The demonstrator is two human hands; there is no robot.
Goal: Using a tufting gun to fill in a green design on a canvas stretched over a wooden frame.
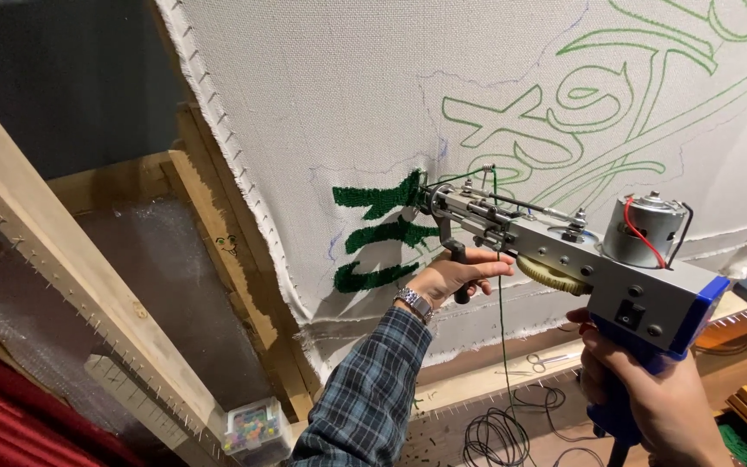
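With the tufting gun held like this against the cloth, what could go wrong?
1. The green yarn hangs loose close to the left hand and the yellow gear; it might catch there.
2. The right hand holds the tufting gun at an angle to the cloth, so the green tufted rows may come out uneven.

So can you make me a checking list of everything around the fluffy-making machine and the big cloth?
Surface: pale cloth stretched on a wooden frame, with green outline drawings and three filled green tufted patches.
Job's things: grey and blue tufting gun, its tip against the cloth; green yarn hangs from it.
Clutter: scissors on the lower ledge; small clear box of coloured pins.
Grippers: left hand grips the front handle; right hand grips the blue rear handle.
Cables: dark cord coiled below.
Surroundings: bubble wrap behind the frame; red fabric lower left.
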